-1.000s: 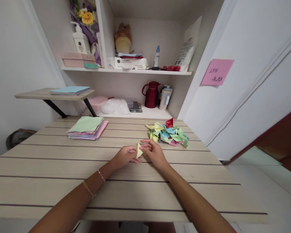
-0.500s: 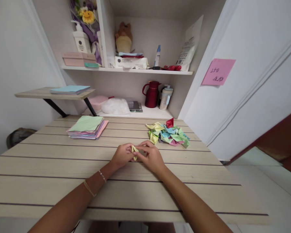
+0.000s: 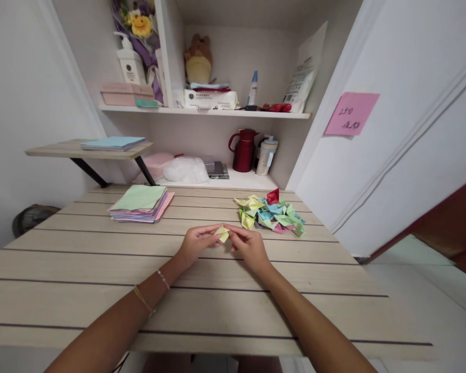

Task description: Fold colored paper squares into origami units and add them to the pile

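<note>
A small folded piece of yellow paper (image 3: 223,234) is held between both hands over the middle of the table. My left hand (image 3: 195,244) pinches its left side between thumb and fingers. From the other side, my right hand (image 3: 251,248) grips the right edge, fingers closed. Just beyond the right hand lies a heap of folded paper boats (image 3: 274,212) in green, blue, yellow and pink, with a red one (image 3: 273,196) at the back. The paper's finer creases are too small to make out.
A stack of coloured paper sheets (image 3: 140,204) sits at the left on the slatted table (image 3: 101,305). Blue sheets (image 3: 113,143) rest on a small raised shelf (image 3: 54,149). Behind stand a red jug (image 3: 244,151) and a pale bottle (image 3: 266,156) in the white cabinet.
The yellow paper has turned from a narrow upright shape to a wider one with a point hanging down. Both hands have shifted slightly, now gripping it from opposite sides.
</note>
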{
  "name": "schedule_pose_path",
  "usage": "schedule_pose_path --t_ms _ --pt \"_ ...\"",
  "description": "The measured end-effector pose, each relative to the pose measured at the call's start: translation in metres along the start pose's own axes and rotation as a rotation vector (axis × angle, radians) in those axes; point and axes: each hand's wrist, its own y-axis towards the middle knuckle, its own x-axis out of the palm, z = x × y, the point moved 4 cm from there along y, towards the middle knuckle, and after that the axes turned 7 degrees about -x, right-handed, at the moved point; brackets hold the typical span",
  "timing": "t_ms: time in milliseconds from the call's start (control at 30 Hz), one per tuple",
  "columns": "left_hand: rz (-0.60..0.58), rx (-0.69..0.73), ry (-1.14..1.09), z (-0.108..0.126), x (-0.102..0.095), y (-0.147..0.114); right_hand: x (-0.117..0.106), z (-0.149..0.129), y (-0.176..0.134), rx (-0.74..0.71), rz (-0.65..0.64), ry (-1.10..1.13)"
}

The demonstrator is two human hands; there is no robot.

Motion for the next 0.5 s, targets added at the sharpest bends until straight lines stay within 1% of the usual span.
schedule_pose_path --t_ms 67,167,267,367,500 --pt "0.003 -0.013 -0.051 -0.001 -0.002 0.001 -0.001 -0.001 0.000 0.031 0.003 0.100" --pt "-0.006 -0.002 -0.093 0.000 -0.003 -0.001 -0.002 -0.005 0.000 0.030 0.005 0.185" --pt "-0.013 0.012 -0.067 0.004 -0.002 -0.003 -0.001 -0.005 -0.001 0.024 -0.018 0.218" --pt "-0.007 0.014 -0.015 0.007 -0.001 -0.004 0.002 0.001 -0.001 0.049 -0.042 0.227" --pt "0.019 0.040 -0.011 0.007 -0.001 -0.001 0.004 0.010 0.001 0.103 -0.011 0.270"
